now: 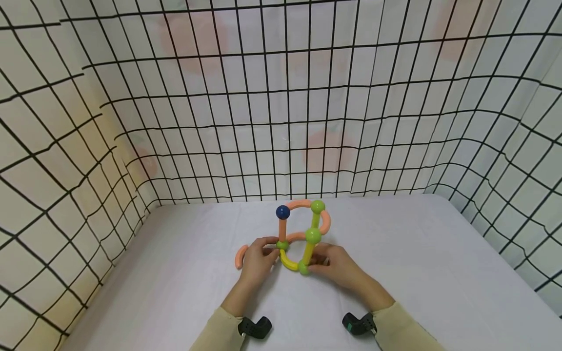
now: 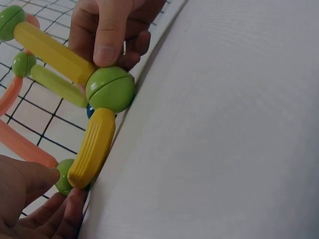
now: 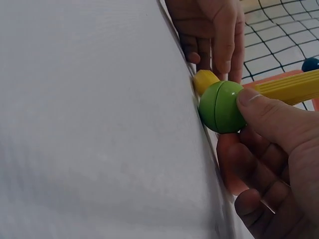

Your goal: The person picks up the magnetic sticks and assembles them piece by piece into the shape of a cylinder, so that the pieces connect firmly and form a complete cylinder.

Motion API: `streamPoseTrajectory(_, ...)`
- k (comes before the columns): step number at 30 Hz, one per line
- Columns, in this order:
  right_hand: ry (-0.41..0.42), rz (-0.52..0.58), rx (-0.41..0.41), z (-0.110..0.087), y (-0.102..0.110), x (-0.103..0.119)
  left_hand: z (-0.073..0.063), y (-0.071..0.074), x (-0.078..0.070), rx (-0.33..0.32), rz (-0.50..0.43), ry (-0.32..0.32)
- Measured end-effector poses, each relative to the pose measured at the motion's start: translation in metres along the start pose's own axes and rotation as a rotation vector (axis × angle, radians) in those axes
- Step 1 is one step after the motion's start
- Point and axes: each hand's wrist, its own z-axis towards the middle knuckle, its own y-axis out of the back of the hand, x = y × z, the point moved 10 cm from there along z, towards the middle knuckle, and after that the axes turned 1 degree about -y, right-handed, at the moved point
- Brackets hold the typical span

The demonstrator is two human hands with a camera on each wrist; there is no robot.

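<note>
A magnetic stick-and-ball frame stands on the table, held low by both hands. My left hand [image 1: 256, 261] pinches the green ball [image 2: 65, 177] at its left corner, thumb and fingers on either side. From that ball an orange straight stick [image 1: 282, 230] rises to a dark blue ball [image 1: 283, 211]. A yellow curved stick [image 2: 92, 148] runs to the front green ball [image 3: 222, 107], which my right hand [image 1: 335, 265] grips with its thumb on top. Above it a yellow straight stick [image 1: 309, 253] leads to another green ball [image 1: 313, 236].
A loose orange curved stick [image 1: 240, 257] lies left of my left hand. Higher on the frame are a light green stick [image 1: 315, 220], a top green ball [image 1: 318, 206] and orange curved sticks [image 1: 300, 203]. Black-gridded walls [image 1: 307, 107] enclose the white table [image 1: 175, 292].
</note>
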Motion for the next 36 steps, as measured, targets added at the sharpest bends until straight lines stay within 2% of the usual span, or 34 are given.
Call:
streamPoseTrajectory(5,-0.029,0.01,0.017,0.0,-0.002,-0.001,0.0,-0.001,-0.003,0.014,0.013,-0.011)
streamPoseTrajectory(11,-0.068,0.039,-0.016,-0.003,0.005,-0.007,0.001,-0.003,0.0,0.061,-0.001,0.032)
streamPoseTrajectory(15,-0.147,0.074,-0.049,-0.005,0.014,-0.019,0.003,0.001,0.0,0.061,-0.02,0.05)
streamPoseTrajectory(19,-0.208,0.072,-0.119,-0.004,0.026,-0.034,0.004,0.015,-0.005,0.012,0.01,0.03)
streamPoseTrajectory(23,-0.219,0.064,-0.201,-0.001,0.039,-0.043,0.003,0.037,-0.012,-0.055,0.089,0.009)
streamPoseTrajectory(26,-0.245,0.076,-0.231,0.002,0.043,-0.05,0.003,0.054,-0.013,-0.088,0.104,0.023)
streamPoseTrajectory(32,-0.246,0.076,-0.23,0.013,0.041,-0.059,0.005,0.08,-0.001,-0.123,0.135,0.092)
streamPoseTrajectory(36,-0.286,0.082,-0.183,0.021,0.034,-0.066,0.005,0.088,0.008,-0.118,0.188,0.104)
